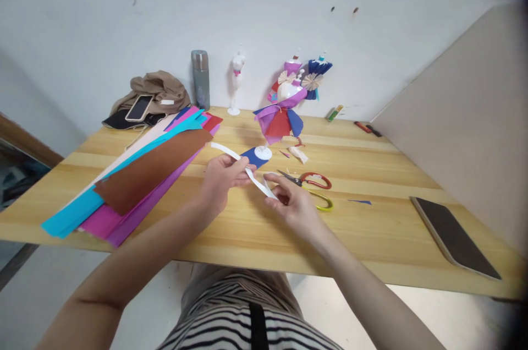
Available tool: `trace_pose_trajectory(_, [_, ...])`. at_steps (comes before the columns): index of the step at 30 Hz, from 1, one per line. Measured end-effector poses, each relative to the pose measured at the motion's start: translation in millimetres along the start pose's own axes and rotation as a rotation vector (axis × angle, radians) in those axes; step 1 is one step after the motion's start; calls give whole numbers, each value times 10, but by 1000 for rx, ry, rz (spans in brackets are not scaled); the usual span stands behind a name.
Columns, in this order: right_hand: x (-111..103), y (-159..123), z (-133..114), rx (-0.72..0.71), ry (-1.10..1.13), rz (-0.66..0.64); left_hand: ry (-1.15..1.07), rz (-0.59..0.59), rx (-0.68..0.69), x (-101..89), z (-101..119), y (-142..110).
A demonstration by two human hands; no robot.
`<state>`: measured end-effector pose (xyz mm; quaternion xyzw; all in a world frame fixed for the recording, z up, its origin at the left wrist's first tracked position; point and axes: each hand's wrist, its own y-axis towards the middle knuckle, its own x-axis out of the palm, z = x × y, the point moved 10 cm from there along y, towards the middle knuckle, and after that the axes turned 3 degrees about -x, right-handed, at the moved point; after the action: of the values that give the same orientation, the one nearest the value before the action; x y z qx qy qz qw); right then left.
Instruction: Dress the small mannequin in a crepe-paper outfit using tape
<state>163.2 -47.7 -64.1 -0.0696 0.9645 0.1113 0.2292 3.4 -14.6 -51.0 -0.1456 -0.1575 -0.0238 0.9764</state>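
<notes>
A narrow white strip (225,150), which looks like tape, runs between my hands above the table. My left hand (225,176) pinches it partway along, and its free end sticks out to the upper left. My right hand (291,201) grips the other end, where the strip curls; whether a roll sits inside the fingers is hidden. Just beyond my left fingertips lies a dark blue paper piece (249,157), partly under the round white base (263,153) of a doll figure wearing a purple, red and blue paper skirt (280,121). Scissors (315,179) with red and yellow handles lie beside my right hand.
Coloured paper sheets (154,171) spread over the table's left side. Behind them are a flask (201,80), a phone (139,108) on cloth, and a bare white figure (236,83). More dressed figures (318,77) stand by the wall. A tablet (454,237) lies right.
</notes>
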Motion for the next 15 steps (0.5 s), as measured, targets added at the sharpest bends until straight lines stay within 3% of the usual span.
trace_pose_trajectory(10, [179, 23, -29, 29, 54, -94, -184, 10, -141, -233, -215, 51])
trace_pose_trajectory(15, [250, 9, -116, -1, 100, -174, -151, 29, -84, -324, -244, 98])
